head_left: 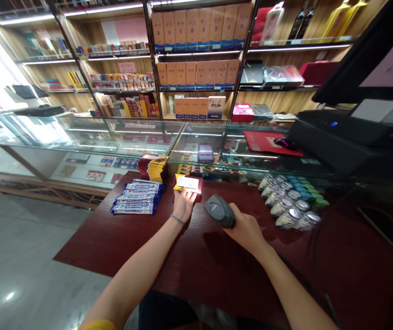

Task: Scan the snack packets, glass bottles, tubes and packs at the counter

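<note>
My left hand (183, 205) is closed on the near edge of a small yellow and dark red packet (187, 183), which has a white label facing up. In my right hand (246, 228) is a dark grey barcode scanner (219, 211), its head pointing left toward the packet. The fingers wrap round the scanner's handle, mostly hidden beneath it. A stack of similar yellow and red packets (152, 167) stands behind and left of the left hand. Blue and white wrapped bars (137, 197) lie in a pile left of that hand.
Several small jars with silver lids (287, 201) stand right of the scanner, beside blue and green ones (306, 189). A dark phone-like slab (385, 229) lies at far right. Behind the wooden table (114, 252) runs a glass counter (182, 137) with a red mouse pad (263, 141) and a black register (347, 142).
</note>
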Tool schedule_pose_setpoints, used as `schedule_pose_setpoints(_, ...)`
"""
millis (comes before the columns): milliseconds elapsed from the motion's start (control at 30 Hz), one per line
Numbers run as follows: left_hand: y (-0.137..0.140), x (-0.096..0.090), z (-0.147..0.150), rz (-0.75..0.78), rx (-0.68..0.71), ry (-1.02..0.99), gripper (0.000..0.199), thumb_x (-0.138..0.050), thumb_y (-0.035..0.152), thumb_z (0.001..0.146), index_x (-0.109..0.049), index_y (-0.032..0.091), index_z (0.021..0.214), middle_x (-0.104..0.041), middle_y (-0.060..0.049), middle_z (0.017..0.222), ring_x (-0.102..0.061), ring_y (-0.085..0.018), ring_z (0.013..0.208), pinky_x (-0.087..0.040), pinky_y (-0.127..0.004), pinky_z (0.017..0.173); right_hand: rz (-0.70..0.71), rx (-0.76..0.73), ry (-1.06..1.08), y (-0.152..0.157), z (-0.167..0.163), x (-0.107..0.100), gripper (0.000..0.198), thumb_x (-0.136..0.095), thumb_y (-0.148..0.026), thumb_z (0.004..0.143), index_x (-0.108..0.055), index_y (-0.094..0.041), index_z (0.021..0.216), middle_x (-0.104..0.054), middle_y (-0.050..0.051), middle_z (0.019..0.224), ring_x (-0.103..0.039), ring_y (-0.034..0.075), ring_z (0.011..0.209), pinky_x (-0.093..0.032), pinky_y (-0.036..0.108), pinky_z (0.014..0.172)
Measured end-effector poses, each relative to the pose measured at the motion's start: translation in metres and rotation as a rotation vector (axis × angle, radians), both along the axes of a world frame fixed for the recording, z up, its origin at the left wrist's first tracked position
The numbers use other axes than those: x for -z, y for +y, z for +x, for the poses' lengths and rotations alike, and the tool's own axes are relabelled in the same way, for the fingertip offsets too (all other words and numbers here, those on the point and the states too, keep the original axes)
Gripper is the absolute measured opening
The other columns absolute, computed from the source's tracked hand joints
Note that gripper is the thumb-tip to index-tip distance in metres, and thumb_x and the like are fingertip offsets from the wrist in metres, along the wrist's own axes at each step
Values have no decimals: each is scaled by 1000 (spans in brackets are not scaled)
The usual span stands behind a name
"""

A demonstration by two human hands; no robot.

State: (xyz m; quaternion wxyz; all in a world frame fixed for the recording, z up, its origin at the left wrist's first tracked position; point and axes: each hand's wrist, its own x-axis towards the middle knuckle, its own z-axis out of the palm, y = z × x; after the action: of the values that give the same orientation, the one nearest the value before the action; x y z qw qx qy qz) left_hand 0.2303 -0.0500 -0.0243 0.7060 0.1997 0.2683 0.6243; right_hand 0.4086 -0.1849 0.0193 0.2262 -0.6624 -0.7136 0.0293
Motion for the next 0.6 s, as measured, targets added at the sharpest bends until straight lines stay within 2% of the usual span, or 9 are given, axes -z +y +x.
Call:
schedule_pose_setpoints(167, 0, 2, -1, 0, 2, 3, 26, -53, 18, 97, -46, 32, 118, -62, -3, 131, -67, -13, 108, -53, -41, 100, 32, 10, 59, 1, 4, 2, 28, -62, -33, 81, -47, -27, 103, -73, 3, 76, -74, 33, 71, -35, 29, 55)
schedule_pose_setpoints(367, 1, 2, -3, 20, 11, 50, 31, -61, 21, 92, -48, 30, 119, -64, -4, 127, -67, -14, 107, -52, -39, 100, 52, 46, 111, 2, 8, 5, 34, -63, -36, 80, -46, -28, 108, -73, 1, 77, -73, 31, 68, -34, 28, 54)
schedule_pose_setpoints(500, 1, 2, -3, 62, -12, 182, 38, -70, 18, 83, -52, 26, 116, -68, -5, 118, -69, -14, 99, -53, -38, 97, 38, 162, 227, 3, 13, -5, 29, -62, -37, 80, -47, -29, 104, -74, 2, 80, -73, 30, 72, -37, 27, 54)
schedule_pose_setpoints(600, -1, 0, -4, 166, -36, 357, 35, -71, 23, 82, -56, 23, 114, -69, -8, 116, -69, -18, 100, -54, -39, 95, 113, 271, 359, 3, 20, -14, 28, -62, -38, 79, -47, -29, 100, -73, 3, 79, -73, 31, 77, -43, 29, 57)
